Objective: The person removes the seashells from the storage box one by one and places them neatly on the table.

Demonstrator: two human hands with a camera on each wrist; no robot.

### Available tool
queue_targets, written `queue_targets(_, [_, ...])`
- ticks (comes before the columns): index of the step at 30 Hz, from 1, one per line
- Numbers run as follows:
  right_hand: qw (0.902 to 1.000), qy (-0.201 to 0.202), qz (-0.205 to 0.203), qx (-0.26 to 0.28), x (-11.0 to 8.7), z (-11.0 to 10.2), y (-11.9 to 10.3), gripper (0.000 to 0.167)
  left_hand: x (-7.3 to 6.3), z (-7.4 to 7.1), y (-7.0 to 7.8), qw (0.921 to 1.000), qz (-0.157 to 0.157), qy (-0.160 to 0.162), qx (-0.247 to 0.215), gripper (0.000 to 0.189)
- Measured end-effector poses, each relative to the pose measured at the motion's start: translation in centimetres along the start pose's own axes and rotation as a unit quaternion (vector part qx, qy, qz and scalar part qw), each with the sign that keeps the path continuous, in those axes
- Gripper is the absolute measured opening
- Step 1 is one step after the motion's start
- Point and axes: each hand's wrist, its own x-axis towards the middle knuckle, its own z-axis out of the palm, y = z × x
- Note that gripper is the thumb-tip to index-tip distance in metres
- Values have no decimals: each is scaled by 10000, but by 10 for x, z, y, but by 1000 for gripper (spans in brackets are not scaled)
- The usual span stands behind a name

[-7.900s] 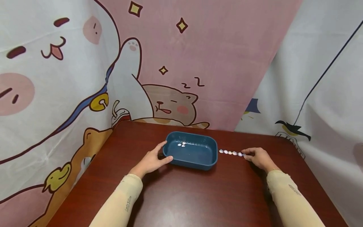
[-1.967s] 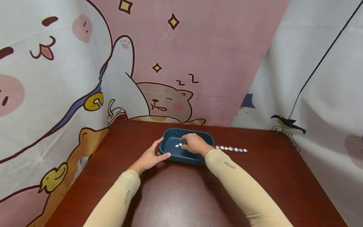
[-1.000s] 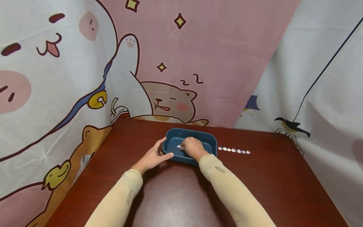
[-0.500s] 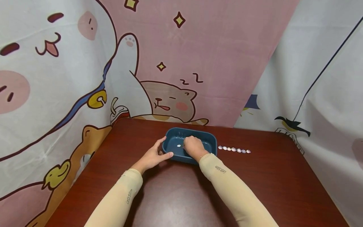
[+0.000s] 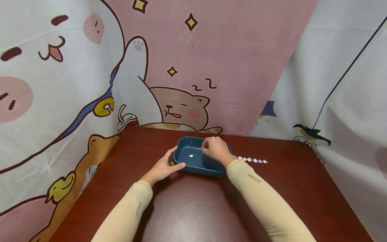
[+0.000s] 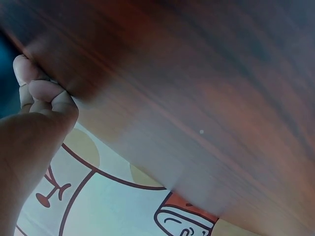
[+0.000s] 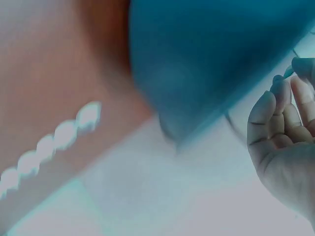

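Observation:
A dark blue rectangular basin sits on the table. At its left end my left hand holds it, thumb on the front rim and fingers along the left side. One small white seashell lies on the basin's floor. Above the basin's right half is my right hand, thumb and forefinger pinched together. In the right wrist view a thin sliver of a shell shows between those fingertips. Right of the basin runs a row of several seashells, its left end partly covered by the right wrist.
The reddish-brown wooden table reaches back to a cartoon-printed cloth, which also hangs along both sides. The shell row lies close to the basin's right wall, below the right forearm.
Over the last second my right hand has picked a shell from the basin floor, then lifted and shifted right. Earlier it set a shell at the row's right end. The left hand stays put.

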Motion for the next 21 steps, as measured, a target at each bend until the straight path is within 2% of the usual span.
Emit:
queue_targets(2, [9997, 228, 28, 109, -6, -25, 16, 14, 0, 1, 1, 10000, 41, 28, -25, 99])
queue_targets(5, [9984, 461, 271, 192, -19, -62, 54, 18, 1, 2, 1, 10000, 47, 19, -66, 99])
queue_targets(8, [9956, 572, 711, 218, -42, -88, 108, 22, 0, 2, 2, 10000, 54, -11, -78, 100])
queue_targets(10, [9926, 547, 1064, 218, -62, -98, 147, 25, 0, 2, 1, 10000, 65, -1, -27, 99])
queue_targets(13, [9869, 354, 1543, 311, -93, -99, 199, 31, 0, 0, 1, 10000, 63, 22, 22, 98])
queue_targets(15, [9837, 170, 1749, 392, -112, -95, 224, 34, -1, 0, 1, 10000, 44, 33, 53, 97])
queue_targets(18, [9820, -68, 1800, 574, -132, -84, 247, 35, -2, 0, 1, 10000, 24, 12, 9, 98])
queue_targets(21, [9856, -202, 1572, 589, -143, -75, 257, 34, -2, 1, 1, 10000, 35, -11, -17, 98])
